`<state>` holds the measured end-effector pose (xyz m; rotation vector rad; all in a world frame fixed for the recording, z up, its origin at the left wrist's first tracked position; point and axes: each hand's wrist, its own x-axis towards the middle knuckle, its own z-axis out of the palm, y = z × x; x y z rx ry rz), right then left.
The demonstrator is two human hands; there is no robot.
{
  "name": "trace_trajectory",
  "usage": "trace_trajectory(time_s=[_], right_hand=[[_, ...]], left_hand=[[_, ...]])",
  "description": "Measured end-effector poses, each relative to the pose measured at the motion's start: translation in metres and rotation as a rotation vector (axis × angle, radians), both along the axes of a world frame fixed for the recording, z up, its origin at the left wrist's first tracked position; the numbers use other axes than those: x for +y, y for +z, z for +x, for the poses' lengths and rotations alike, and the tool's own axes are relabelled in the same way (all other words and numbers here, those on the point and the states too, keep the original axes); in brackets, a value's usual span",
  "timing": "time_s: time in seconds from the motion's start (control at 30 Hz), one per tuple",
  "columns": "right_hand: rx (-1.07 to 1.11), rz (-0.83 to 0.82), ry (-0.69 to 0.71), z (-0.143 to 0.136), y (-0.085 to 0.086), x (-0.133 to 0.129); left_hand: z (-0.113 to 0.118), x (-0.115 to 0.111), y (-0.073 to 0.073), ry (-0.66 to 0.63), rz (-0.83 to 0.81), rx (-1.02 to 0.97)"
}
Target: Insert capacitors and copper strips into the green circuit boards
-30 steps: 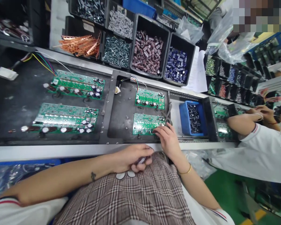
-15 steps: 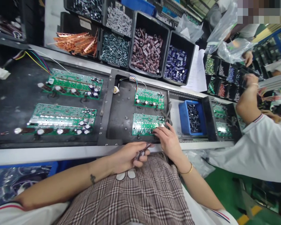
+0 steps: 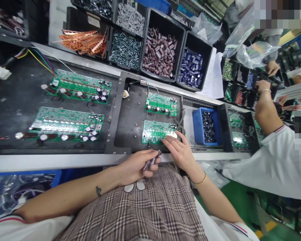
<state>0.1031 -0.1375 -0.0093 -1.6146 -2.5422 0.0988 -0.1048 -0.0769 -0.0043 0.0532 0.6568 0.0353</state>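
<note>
No text, brand or number can be read. The pale label [image 3: 93, 21] on the black bin [image 3: 72, 20] of copper strips shows no legible lettering. The white sheets [image 3: 215, 77] beside the bin of blue capacitors [image 3: 191, 69] carry faint print — too small to make out. A small white sticker [image 3: 55, 82] on the upper left board [image 3: 82, 87] is unreadable — so are any markings on the brown capacitors [image 3: 150, 162] in the left hand [image 3: 140, 164].
</note>
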Motion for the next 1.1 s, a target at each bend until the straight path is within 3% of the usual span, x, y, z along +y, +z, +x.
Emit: trace_trajectory(time_s=[0.13,0.23,0.4,0.57,0.7,0.9,1.0,1.1], right_hand=[[0.143,-0.025,-0.102,-0.018,0.022,0.001],[0.230,-0.100,-0.101,-0.035,0.031,0.003],[0.134,-0.089,-0.238,-0.039,0.012,0.015],[0.091,-0.119,-0.193,-0.034,-0.003,0.022],[0.039,-0.110,-0.150,-0.036,0.001,0.020],[-0.054,-0.018,-0.005,-0.040,-0.003,0.015],[0.037,-0.009,-0.066,-0.043,-0.001,0.014],[0.206,-0.050,-0.168,-0.050,0.016,0.011]], left_hand=[[-0.005,-0.004,-0.003,0.068,-0.015,-0.033],[-0.009,-0.006,-0.007,0.067,-0.049,-0.097],[-0.013,-0.006,-0.004,0.086,-0.044,-0.038],[-0.013,-0.006,-0.001,0.145,-0.035,-0.056],[-0.013,-0.007,-0.006,0.155,-0.033,-0.051],[-0.019,-0.004,-0.011,0.059,-0.023,-0.058],[-0.023,-0.003,-0.009,0.030,-0.025,-0.044],[-0.026,-0.006,-0.007,-0.004,0.032,-0.025]])
